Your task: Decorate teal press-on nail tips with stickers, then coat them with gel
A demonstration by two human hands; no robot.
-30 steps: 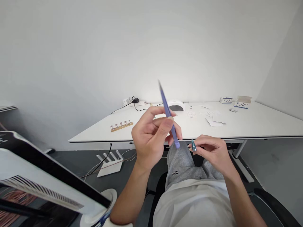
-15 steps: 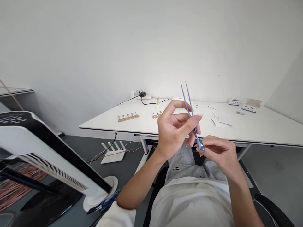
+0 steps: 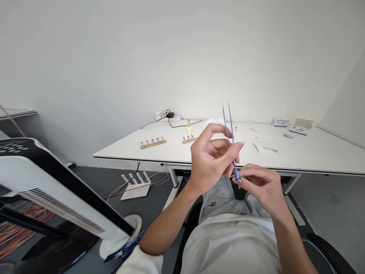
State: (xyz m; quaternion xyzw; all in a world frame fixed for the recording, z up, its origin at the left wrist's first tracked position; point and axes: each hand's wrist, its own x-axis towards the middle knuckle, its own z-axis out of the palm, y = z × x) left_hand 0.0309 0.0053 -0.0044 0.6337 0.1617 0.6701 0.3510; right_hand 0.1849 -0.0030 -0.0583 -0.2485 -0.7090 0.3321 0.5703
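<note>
In the head view, my left hand pinches purple tweezers between thumb and fingers, their two thin tips upward and spread apart. The broad joined end points down and touches, or nearly touches, a small dark green false nail. My right hand holds this nail between thumb and index finger above my lap. Seen at a steep angle, the nail shows little of its face, and the fingers cover part of it.
On the white desk are two wooden nail stands, a small yellowish bottle, a round white device, loose white papers and small boxes. A router lies on the floor; a white tower appliance stands left.
Both hands have shifted slightly left. The tweezers stand more upright, and the nail has turned so that its white-patterned face shows less.
</note>
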